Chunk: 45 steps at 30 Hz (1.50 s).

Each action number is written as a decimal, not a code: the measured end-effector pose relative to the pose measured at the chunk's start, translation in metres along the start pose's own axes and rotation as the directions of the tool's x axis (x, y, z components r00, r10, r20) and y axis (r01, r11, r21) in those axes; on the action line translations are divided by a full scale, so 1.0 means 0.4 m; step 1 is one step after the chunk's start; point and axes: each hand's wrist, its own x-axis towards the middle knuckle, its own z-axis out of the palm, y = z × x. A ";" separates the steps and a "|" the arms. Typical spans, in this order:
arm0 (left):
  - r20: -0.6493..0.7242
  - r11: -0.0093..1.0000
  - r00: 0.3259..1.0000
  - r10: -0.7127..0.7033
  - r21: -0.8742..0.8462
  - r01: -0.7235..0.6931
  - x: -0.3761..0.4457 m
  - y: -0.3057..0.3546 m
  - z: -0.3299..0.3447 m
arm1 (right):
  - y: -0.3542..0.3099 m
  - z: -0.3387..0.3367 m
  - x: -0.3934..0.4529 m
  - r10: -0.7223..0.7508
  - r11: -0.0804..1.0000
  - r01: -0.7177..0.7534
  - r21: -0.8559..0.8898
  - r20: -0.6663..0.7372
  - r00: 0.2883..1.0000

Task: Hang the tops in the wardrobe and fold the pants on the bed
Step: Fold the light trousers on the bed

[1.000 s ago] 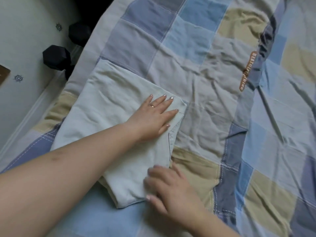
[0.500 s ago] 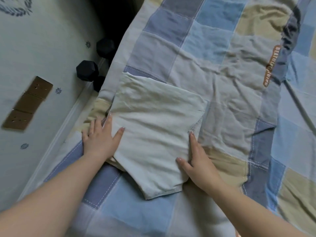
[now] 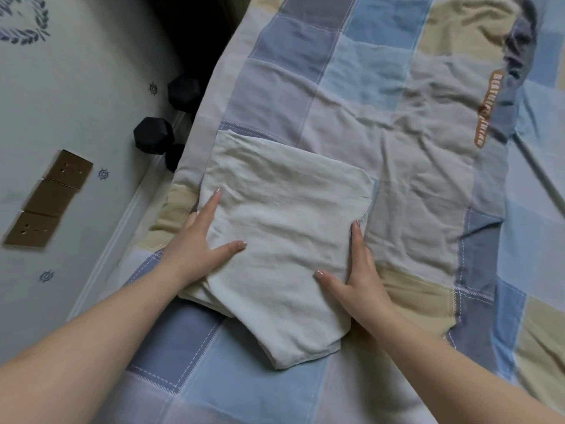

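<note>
Pale green-grey pants (image 3: 284, 228) lie folded into a thick rectangle on the checked bed cover (image 3: 382, 96), near the bed's left edge. My left hand (image 3: 198, 246) rests flat against the fold's left side, fingers straight along the edge and thumb lying on top of the cloth. My right hand (image 3: 357, 270) lies along the fold's right side the same way, fingers straight and thumb on the fabric. Neither hand grips the cloth. No tops or wardrobe are in view.
The bed's left edge runs close to a pale wall with three brown socket plates (image 3: 46, 206). Black hexagonal dumbbells (image 3: 153, 134) sit on the floor in the gap. A brown printed label (image 3: 486, 108) marks the wrinkled cover at the right.
My left hand left the top of the pants and came to their left edge. My right hand slid up along the right edge. The camera view shifted so the fold sits nearer the middle.
</note>
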 end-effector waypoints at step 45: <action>0.273 0.752 0.705 0.655 -0.331 -0.570 -0.792 1.115 0.290 | 0.082 -0.851 -1.233 0.166 0.983 -0.175 0.046 -0.623 0.765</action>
